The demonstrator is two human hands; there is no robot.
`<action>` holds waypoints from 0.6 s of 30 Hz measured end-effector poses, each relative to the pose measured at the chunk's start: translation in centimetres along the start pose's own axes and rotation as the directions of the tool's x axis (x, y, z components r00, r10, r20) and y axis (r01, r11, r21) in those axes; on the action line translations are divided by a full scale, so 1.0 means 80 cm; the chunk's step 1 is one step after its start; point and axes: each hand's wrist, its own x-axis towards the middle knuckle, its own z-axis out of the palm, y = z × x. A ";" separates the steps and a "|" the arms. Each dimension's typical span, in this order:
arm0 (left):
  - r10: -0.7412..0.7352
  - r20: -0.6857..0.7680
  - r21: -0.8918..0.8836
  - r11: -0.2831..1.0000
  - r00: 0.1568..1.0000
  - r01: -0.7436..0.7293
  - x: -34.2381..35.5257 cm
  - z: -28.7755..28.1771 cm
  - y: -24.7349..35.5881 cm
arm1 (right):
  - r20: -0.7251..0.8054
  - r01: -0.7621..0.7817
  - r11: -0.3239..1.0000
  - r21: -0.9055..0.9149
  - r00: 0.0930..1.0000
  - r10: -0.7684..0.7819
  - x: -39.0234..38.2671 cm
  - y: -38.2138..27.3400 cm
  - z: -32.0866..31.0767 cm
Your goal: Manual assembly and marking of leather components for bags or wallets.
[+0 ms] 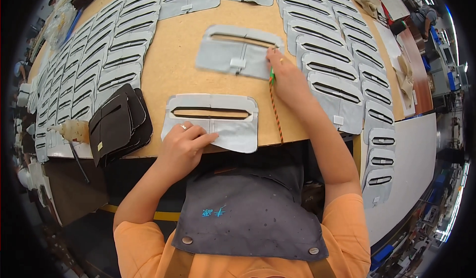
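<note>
A grey panel with a long slot (233, 138) lies at the table's front edge, its slot bordered in black. My left hand (184, 146) is closed over the panel's lower left part, the index finger stretched across it; the thumb is hidden. Farther away and to the right, a second grey slotted panel (218, 57), slightly blurred, has a small white tag at its middle. My right hand (285, 72) grips this panel at its right end. A thin orange-and-black striped rod or cord with a green end (275, 104) runs from under that hand towards the table edge.
Overlapping rows of similar grey panels cover the table's left side (106, 50) and right side (327, 65). A stack of dark brown panels (119, 122) sits at the front left, beside a yellowish bottle (74, 130). A white board (406, 179) extends at the right.
</note>
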 end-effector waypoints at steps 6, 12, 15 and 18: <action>-0.041 0.037 -0.080 0.996 0.998 0.044 0.003 -0.015 0.016 | 0.007 0.018 0.999 0.047 1.000 -0.018 0.019 0.008 -0.019; -0.015 0.092 -0.165 0.986 0.996 0.030 0.042 0.004 0.006 | 0.022 0.097 0.897 0.432 0.993 -0.118 -0.014 -0.042 -0.061; 0.097 0.006 -0.220 0.971 0.995 -0.093 0.062 0.035 0.005 | 0.220 -0.121 0.781 0.613 0.975 -0.022 -0.039 -0.045 -0.058; 0.087 -0.013 -0.214 0.973 0.996 -0.088 0.069 0.050 0.003 | 0.464 -0.441 0.587 0.679 0.877 0.123 -0.051 -0.047 -0.058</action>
